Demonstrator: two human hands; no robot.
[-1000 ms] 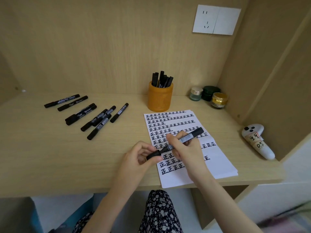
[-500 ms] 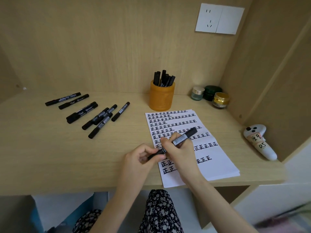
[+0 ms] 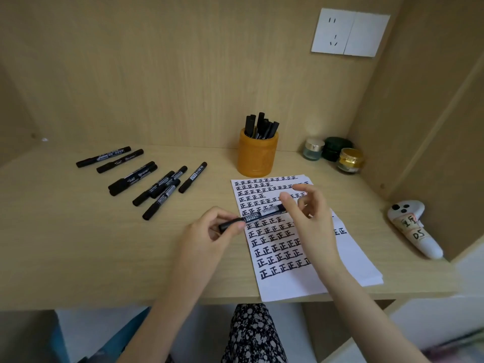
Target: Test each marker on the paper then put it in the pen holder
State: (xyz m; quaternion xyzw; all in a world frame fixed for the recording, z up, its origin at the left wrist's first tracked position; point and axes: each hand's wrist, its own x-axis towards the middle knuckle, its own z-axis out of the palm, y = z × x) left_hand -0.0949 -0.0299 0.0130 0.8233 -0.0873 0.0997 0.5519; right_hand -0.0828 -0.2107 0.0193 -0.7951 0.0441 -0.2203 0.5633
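Pinches the black plastic marker (image 3: 262, 214) by its left end with the curled left hand (image 3: 209, 234), level above the white character-filled paper sheet (image 3: 288, 286). Holds right hand (image 3: 311, 221) fingers loosely spread at its far end, gripping nothing. Sits well apart from the orange cylindrical pen holder (image 3: 258, 158).

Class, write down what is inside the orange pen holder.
Several black markers stand inside the pen holder, upper ends poking above its rim. Its opaque wall covers their lower parts and the bottom, so the count is unclear.
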